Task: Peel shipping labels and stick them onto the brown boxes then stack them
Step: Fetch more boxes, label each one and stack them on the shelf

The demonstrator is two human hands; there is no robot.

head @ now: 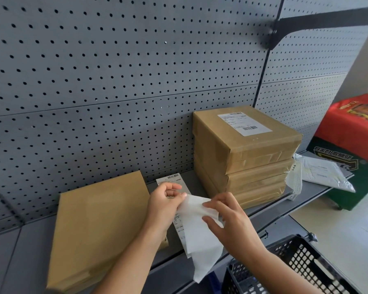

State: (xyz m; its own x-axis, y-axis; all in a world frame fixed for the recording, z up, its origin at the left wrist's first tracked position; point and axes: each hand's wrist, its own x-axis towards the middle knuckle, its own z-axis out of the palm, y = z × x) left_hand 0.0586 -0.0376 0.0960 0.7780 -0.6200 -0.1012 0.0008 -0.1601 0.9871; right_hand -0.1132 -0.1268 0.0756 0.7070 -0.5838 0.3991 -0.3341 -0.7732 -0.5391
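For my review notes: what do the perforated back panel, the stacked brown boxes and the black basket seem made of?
The perforated back panel looks like painted sheet metal, matte grey, with regular punched holes. The stacked brown boxes appear to be wrapped in matte kraft paper, with glossy clear tape glinting on the folded ends. The black basket is probably moulded plastic, with slightly shiny lattice walls.

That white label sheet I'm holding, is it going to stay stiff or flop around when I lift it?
Probably floppy: the white label sheet bends and droops where neither hand supports it. Likely very light, since the left hand and right hand manage it with pinching fingers alone. If sticky, the loose end may fold onto itself.
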